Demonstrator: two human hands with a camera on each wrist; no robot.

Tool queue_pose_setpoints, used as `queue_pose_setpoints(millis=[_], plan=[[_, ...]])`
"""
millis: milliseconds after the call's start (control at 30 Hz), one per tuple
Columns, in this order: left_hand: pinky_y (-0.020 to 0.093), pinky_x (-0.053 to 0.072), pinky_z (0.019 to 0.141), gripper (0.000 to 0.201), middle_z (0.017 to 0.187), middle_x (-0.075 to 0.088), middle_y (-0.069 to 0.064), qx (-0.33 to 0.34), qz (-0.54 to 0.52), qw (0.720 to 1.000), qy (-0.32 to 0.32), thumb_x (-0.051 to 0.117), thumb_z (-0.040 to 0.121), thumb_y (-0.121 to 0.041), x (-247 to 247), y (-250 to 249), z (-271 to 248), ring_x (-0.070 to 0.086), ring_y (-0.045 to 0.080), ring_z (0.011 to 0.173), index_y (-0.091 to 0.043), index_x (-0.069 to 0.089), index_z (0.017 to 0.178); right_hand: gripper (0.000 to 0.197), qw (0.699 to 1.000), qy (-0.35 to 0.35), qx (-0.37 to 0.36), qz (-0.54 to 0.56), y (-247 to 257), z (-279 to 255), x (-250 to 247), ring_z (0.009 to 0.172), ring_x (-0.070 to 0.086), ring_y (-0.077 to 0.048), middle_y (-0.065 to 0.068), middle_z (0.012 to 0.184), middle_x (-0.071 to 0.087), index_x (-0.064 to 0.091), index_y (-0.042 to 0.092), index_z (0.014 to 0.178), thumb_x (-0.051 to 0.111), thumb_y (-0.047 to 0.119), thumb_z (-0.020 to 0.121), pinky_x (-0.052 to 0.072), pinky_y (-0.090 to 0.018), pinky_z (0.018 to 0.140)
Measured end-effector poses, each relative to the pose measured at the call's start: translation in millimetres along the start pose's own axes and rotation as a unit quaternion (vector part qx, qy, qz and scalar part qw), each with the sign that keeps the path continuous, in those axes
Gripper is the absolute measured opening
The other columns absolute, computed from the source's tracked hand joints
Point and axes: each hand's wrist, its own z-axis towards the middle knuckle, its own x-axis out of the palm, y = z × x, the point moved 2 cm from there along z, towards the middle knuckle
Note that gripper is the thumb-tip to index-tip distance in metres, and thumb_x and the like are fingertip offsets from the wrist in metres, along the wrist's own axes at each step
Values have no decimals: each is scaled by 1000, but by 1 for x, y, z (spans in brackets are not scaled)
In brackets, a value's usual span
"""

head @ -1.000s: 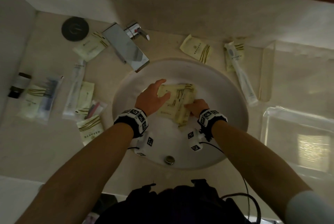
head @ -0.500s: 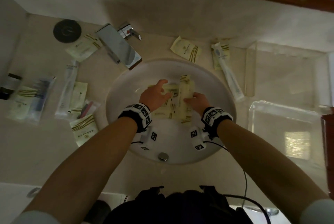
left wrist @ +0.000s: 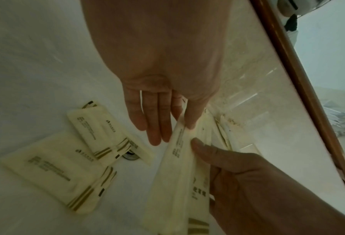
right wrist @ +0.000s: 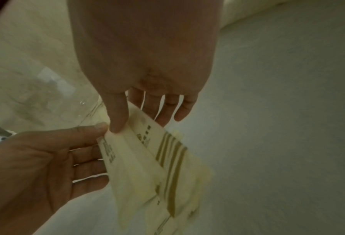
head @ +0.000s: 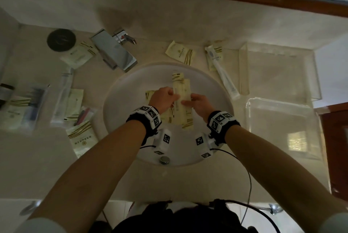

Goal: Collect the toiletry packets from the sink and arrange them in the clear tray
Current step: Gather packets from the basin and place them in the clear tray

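Over the white sink [head: 216, 89] both hands hold one stack of cream toiletry packets [head: 182, 95] with gold stripes. My left hand [head: 165, 98] pinches the stack's left edge between thumb and forefinger [left wrist: 173, 132], the other fingers nearly straight. My right hand [head: 196, 102] grips the right edge, thumb in front and fingers behind [right wrist: 139, 125]. Two more packets [left wrist: 53, 171] [left wrist: 103, 133] lie on the sink bottom below my left hand. The clear tray [head: 250, 114] stands on the counter to the right of the sink.
A chrome faucet [head: 114, 52] juts over the sink's far left rim. Several packets and wrapped items [head: 79, 56] [head: 82, 136] lie on the left counter beside a black disc [head: 61, 40]. Behind the sink are a packet [head: 180, 52] and a white tube [head: 224, 76]. A second clear holder [head: 243, 71] stands behind the tray.
The hands, which were pressing and gathering packets on the sink bottom, now hold them as one stack lifted off the bowl and turned lengthwise between them.
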Motion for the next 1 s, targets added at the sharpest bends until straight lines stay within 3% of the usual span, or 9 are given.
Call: queue_pose_setpoints(millis=[133, 267, 367, 567, 667, 733, 867, 1000], plan=[[38, 56, 69, 18, 76, 69, 10, -20, -48, 999, 4, 62, 89, -23, -3, -3, -4, 70, 26, 70, -12, 56, 77, 5, 1000, -20, -14, -10, -2, -5, -1, 85, 66, -19, -3, 92, 71, 69, 14, 85, 66, 17, 87, 52, -41, 86], [35, 56, 64, 11, 77, 66, 10, -45, -87, 995, -9, 64, 88, -17, -7, -4, -9, 63, 19, 59, -8, 59, 84, 12, 999, -36, -11, -13, -2, -12, -3, 92, 67, -23, -3, 92, 72, 70, 21, 81, 63, 15, 89, 51, -44, 95], [29, 53, 57, 9, 80, 66, 10, -40, -90, 995, -13, 66, 86, -15, -8, -9, -13, 62, 20, 61, -9, 60, 87, 13, 998, -53, -13, -20, 0, -18, -6, 90, 68, -23, -5, 94, 72, 70, 21, 83, 62, 14, 89, 52, -43, 93], [30, 50, 56, 9, 87, 66, 9, -17, -85, 996, -17, 64, 84, -13, -9, -23, -15, 62, 24, 72, -13, 58, 90, 12, 995, -91, -16, -28, 10, -28, -16, 83, 65, -22, -8, 93, 70, 70, 15, 93, 59, 15, 92, 53, -38, 83], [37, 55, 66, 9, 87, 65, 7, -2, -59, 998, -27, 62, 84, -15, -10, -29, -15, 63, 25, 72, -14, 58, 92, 13, 993, -110, -22, -20, 14, -34, -21, 90, 67, -26, -9, 97, 72, 72, 16, 95, 59, 17, 92, 54, -40, 86], [38, 56, 70, 10, 85, 65, 5, 11, -46, 998, -34, 61, 85, -16, -10, -33, -16, 65, 26, 74, -15, 58, 94, 12, 992, -119, -32, -12, 16, -40, -25, 86, 67, -23, -6, 92, 71, 71, 19, 92, 59, 18, 92, 54, -37, 83], [32, 51, 64, 8, 80, 63, 3, 27, -27, 998, -45, 59, 85, -17, -8, -40, -18, 60, 18, 62, -15, 56, 92, 13, 990, -132, -49, -3, 19, -49, -31, 76, 65, -17, 0, 83, 68, 71, 18, 95, 58, 19, 93, 53, -32, 75], [30, 51, 63, 10, 82, 61, 1, 28, -20, 998, -47, 59, 86, -16, -2, -49, -24, 58, 16, 64, -15, 56, 95, 14, 988, -141, -63, -3, 18, -54, -43, 71, 63, -13, 2, 79, 68, 72, 16, 93, 59, 19, 92, 48, -25, 63]])
